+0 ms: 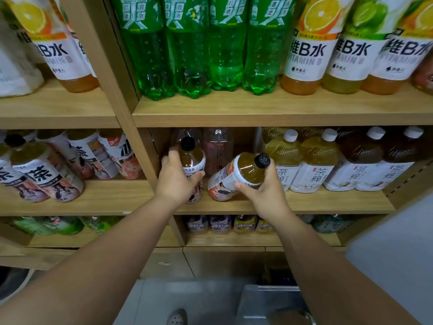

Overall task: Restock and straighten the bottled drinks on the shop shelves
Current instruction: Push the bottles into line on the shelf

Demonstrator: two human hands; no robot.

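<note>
While the left hand grips the upright tea bottle, the right hand clasps the tilted tea bottle, base toward the left grip.

A: Report on dress, arms first.
B: Left forearm and right forearm are bare along all the length in view.
A: The grips?
B: Left grip and right grip are bare as well; the right thumbnail is cut short.
A: Footwear?
B: One rounded grey shoe toe at the bottom edge, pierced with small round holes. The rest is cut off by the frame.
</note>
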